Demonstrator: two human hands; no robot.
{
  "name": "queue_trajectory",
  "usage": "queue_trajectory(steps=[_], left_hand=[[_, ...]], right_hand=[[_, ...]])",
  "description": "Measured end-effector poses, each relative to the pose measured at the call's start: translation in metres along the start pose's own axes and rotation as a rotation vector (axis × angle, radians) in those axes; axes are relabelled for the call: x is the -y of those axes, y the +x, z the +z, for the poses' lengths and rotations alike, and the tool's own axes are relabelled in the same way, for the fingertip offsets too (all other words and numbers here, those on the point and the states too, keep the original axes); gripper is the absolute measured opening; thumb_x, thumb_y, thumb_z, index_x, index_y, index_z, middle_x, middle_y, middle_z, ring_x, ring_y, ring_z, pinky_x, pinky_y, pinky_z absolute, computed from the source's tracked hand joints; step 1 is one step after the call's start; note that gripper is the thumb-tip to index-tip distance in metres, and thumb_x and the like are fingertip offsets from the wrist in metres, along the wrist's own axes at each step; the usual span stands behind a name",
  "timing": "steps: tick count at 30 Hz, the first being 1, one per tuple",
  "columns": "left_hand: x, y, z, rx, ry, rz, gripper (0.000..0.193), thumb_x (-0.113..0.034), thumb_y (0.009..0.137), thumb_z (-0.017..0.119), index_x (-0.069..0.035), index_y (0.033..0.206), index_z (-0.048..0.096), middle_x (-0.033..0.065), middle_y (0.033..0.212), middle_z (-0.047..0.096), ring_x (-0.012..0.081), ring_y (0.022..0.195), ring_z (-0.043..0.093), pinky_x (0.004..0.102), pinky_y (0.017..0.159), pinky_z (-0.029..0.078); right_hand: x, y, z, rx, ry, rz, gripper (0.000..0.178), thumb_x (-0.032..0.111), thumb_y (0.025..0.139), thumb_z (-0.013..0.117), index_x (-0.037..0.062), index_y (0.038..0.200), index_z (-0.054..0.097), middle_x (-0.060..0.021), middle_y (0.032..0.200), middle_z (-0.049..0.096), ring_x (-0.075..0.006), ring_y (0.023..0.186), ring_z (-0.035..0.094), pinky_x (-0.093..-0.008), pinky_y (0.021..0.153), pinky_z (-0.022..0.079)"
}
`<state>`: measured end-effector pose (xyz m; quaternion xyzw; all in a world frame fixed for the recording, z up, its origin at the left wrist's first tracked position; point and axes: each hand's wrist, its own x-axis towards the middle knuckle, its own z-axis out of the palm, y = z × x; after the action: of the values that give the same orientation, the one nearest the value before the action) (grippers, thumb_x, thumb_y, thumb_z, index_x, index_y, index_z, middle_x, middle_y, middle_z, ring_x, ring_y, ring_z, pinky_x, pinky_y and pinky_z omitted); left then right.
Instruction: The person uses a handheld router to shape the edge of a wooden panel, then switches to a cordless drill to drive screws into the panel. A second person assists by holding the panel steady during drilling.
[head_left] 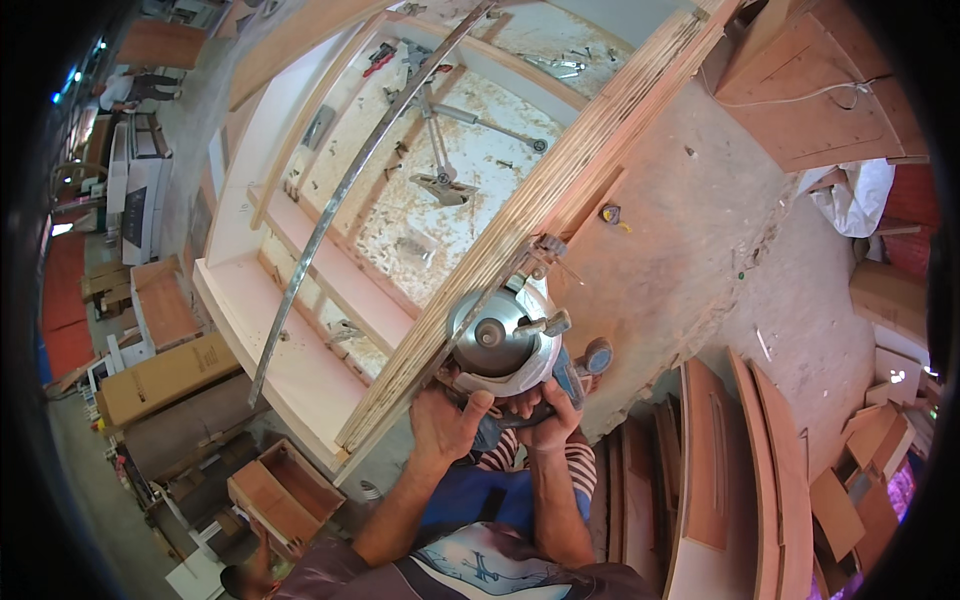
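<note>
Sawdust-covered workshop floor fills the right half of the frame, with curved plywood offcuts stacked at the lower right and cardboard boxes at the lower left. Across the middle runs a long stack of plywood sheets seen edge-on, stretching from the upper right down toward the lower centre. Left of it sits a pale wooden frame with open compartments, and a thin curved metal strip lies across it from the top of the frame to the lower left. A few hand tools and clamps rest on the speckled board inside that frame.

At the lower centre, a handheld circular saw with a round silver blade guard and a blue body presses against the lower end of the plywood stack. Both hands are wrapped around the saw from below. The left hand grips the saw's base just under the blade guard, thumb raised against the metal, right beside the edge of the stack. The right hand closes around the blue handle at the rear of the saw, fingers curled tight. The two hands sit nearly touching each other, directly beneath the tool, with both forearms rising from the bottom edge of the frame. A small yellow tape measure lies on the floor just right of the stack, well above the hands.
</note>
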<state>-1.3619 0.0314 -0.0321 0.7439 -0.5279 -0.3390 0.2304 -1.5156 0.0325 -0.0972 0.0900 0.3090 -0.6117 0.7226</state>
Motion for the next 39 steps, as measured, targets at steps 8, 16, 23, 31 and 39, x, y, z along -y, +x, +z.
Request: queue_trajectory(steps=[8, 16, 23, 31, 39], left_hand=[[-0.001, -0.001, -0.001, 0.069, -0.012, -0.091, 0.085, -0.079, 0.097, 0.055, 0.001, 0.116, 0.072, 0.0194, 0.105, 0.075, 0.0392, 0.101, 0.070, 0.0499, 0.090, 0.052], [-0.003, 0.004, 0.000, 0.114, -0.085, -0.118, 0.090, -0.081, 0.095, 0.056, 0.003, 0.124, 0.067, 0.0214, 0.113, 0.073, 0.0443, 0.110, 0.068, 0.0529, 0.097, 0.050], [-0.018, 0.018, -0.001, 0.048, 0.036, -0.001, 0.091, -0.083, 0.095, 0.053, 0.001, 0.129, 0.067, 0.0229, 0.117, 0.074, 0.0459, 0.113, 0.069, 0.0543, 0.099, 0.051], [-0.019, 0.019, 0.001, 0.041, 0.060, 0.028, 0.087, -0.077, 0.100, 0.049, 0.002, 0.131, 0.067, 0.0244, 0.122, 0.072, 0.0473, 0.116, 0.066, 0.0546, 0.099, 0.049], [-0.016, 0.013, -0.001, 0.045, 0.083, 0.015, 0.082, -0.075, 0.101, 0.048, -0.001, 0.128, 0.069, 0.0231, 0.118, 0.073, 0.0477, 0.112, 0.067, 0.0553, 0.097, 0.050]], right_hand=[[-0.002, -0.001, 0.001, -0.059, -0.039, -0.021, 0.021, 0.020, 0.099, 0.064, -0.0012, 0.098, 0.060, -0.0076, 0.072, 0.057, -0.0193, 0.055, 0.055, -0.0359, 0.055, 0.050], [0.000, 0.002, 0.008, -0.070, -0.035, -0.036, 0.020, 0.019, 0.099, 0.062, -0.0006, 0.098, 0.061, -0.0061, 0.073, 0.056, -0.0185, 0.056, 0.054, -0.0349, 0.056, 0.049], [0.006, 0.010, 0.012, -0.030, -0.024, -0.053, 0.019, 0.019, 0.100, 0.061, 0.0002, 0.099, 0.060, -0.0049, 0.072, 0.054, -0.0175, 0.056, 0.054, -0.0343, 0.056, 0.048], [0.006, 0.012, 0.008, -0.018, -0.014, -0.042, 0.019, 0.019, 0.100, 0.061, 0.0008, 0.097, 0.060, -0.0046, 0.073, 0.055, -0.0177, 0.056, 0.054, -0.0350, 0.057, 0.048], [0.005, 0.006, 0.007, -0.023, -0.029, -0.023, 0.020, 0.020, 0.100, 0.061, 0.0008, 0.097, 0.060, -0.0046, 0.073, 0.055, -0.0183, 0.058, 0.055, -0.0360, 0.058, 0.049]])
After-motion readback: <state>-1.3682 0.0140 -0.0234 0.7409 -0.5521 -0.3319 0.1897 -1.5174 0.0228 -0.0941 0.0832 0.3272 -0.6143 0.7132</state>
